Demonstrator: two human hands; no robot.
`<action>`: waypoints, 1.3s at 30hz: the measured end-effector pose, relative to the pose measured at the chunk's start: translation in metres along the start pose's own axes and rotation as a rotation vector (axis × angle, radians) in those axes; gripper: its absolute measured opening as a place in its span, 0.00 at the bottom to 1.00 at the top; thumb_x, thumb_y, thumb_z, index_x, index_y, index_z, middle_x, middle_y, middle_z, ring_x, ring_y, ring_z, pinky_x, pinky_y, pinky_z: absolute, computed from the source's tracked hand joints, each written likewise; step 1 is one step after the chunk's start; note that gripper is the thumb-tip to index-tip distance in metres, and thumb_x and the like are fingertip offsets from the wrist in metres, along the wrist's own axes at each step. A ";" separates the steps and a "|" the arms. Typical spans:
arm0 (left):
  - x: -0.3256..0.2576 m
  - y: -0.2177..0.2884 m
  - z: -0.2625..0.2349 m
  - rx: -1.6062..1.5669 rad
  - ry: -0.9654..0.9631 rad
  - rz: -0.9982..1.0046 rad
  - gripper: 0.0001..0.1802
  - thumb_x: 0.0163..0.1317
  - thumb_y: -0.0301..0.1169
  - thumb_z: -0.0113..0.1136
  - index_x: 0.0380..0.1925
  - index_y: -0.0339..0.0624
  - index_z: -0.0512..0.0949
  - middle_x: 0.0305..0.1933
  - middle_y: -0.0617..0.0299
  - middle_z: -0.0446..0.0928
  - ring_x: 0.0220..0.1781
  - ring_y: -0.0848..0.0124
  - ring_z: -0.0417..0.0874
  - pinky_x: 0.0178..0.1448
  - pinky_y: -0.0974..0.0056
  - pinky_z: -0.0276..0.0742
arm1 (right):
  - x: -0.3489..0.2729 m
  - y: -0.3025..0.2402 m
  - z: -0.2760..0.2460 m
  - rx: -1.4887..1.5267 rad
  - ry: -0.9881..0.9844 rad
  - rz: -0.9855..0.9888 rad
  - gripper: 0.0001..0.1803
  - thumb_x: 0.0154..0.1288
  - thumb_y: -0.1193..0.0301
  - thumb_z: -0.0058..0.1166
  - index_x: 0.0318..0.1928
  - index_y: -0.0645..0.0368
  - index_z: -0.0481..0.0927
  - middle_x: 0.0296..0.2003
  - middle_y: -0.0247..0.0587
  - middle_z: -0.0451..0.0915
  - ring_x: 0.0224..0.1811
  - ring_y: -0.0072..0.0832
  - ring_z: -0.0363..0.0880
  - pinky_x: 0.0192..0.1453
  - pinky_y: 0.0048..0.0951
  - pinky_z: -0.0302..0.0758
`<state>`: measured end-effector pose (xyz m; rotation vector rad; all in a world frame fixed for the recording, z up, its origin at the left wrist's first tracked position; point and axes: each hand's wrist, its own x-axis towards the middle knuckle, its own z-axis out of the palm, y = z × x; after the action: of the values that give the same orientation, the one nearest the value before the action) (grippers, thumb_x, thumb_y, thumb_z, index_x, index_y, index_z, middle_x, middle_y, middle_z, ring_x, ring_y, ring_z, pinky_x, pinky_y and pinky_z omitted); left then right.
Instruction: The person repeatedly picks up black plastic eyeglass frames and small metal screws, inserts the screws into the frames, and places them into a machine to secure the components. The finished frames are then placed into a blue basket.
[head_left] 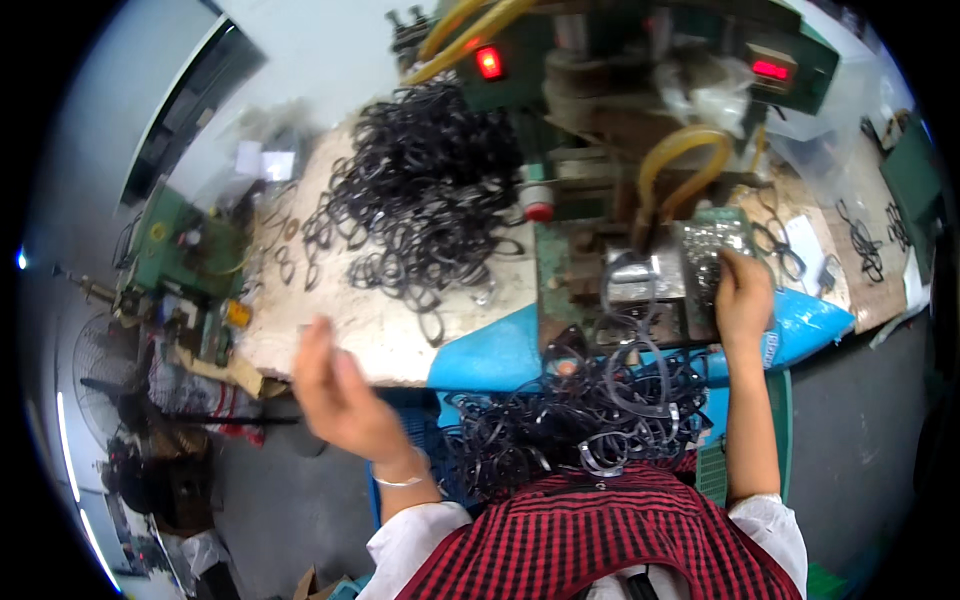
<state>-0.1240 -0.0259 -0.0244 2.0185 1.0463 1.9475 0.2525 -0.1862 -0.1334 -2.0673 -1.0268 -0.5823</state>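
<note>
Above the left front edge of the table, my left hand (345,395) is raised with thumb and fingers apart, slightly blurred, and nothing shows in it. My right hand (747,300) reaches to a bed of small shiny metal pieces (715,240) on the right side of the machine. Its fingertips are drawn together there; whatever they pinch is too small to make out. Between the hands, a clear-and-dark plastic frame like eyewear (640,395) hangs by the machine's metal block (645,278). Beneath it lies a heap of dark glossy frames (560,440), in front of my checked apron (590,520).
A large pile of black loop-shaped frames (430,180) covers the table's left part. The green press (555,265) with yellow hoses (690,150) and a red button (538,205) stands centrally. Blue plastic sheeting (490,350) drapes the front edge. Another green machine (190,240) is at left.
</note>
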 end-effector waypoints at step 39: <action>-0.041 0.061 0.088 -1.001 -0.634 -0.086 0.08 0.75 0.30 0.56 0.46 0.37 0.76 0.41 0.47 0.80 0.37 0.55 0.86 0.40 0.50 0.89 | 0.031 -0.129 -0.018 1.216 -0.158 0.450 0.29 0.61 0.80 0.63 0.62 0.66 0.71 0.37 0.37 0.86 0.49 0.21 0.80 0.63 0.28 0.72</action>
<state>-0.0164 -0.0638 -0.0374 1.6918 -0.0286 1.2008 0.1641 -0.1338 -0.0479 -1.1520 -0.6620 0.3974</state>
